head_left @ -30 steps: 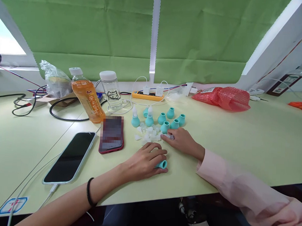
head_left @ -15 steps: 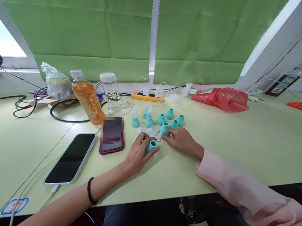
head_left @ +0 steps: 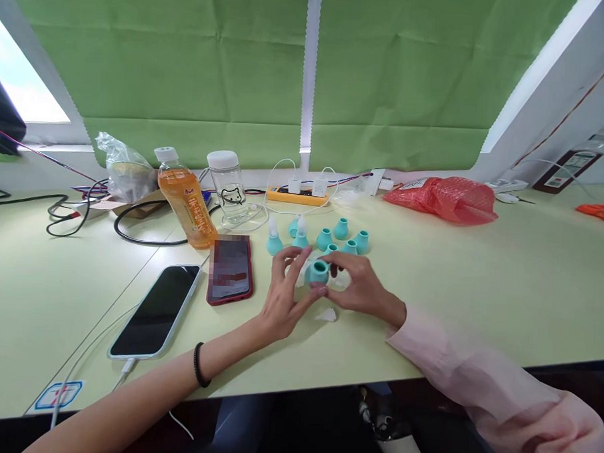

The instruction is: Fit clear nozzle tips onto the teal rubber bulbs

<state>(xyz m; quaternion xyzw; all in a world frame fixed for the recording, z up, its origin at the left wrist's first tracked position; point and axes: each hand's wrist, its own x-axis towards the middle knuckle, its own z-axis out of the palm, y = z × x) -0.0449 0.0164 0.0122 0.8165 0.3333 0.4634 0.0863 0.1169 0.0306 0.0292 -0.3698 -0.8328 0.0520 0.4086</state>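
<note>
A teal squeeze bulb [head_left: 318,274], its round opening facing up, is held between my two hands. My left hand [head_left: 282,299] has its thumb at the bulb's lower front and its fingers behind on the left. From the right, my right hand [head_left: 362,286] grips the same bulb with thumb and curled fingers. Several loose teal bulbs [head_left: 340,229] stand just beyond my hands. Two more, such as the left one [head_left: 274,245], carry whitish translucent tips. Small translucent pieces lie partly hidden behind my fingers. One white scrap [head_left: 327,314] rests in front of the bulb.
Left of my hands lie a red-cased phone [head_left: 230,270] and a larger phone [head_left: 155,311] on a cable. Behind them are an orange drink bottle [head_left: 187,205] and a clear cup [head_left: 230,190]. A yellow power strip [head_left: 298,197] and red bubble wrap [head_left: 443,198] lie at the back.
My left hand has lifted the bulb and carried it right and away from me. My right hand has come off the table pieces and closed on that bulb. The white scrap now shows.
</note>
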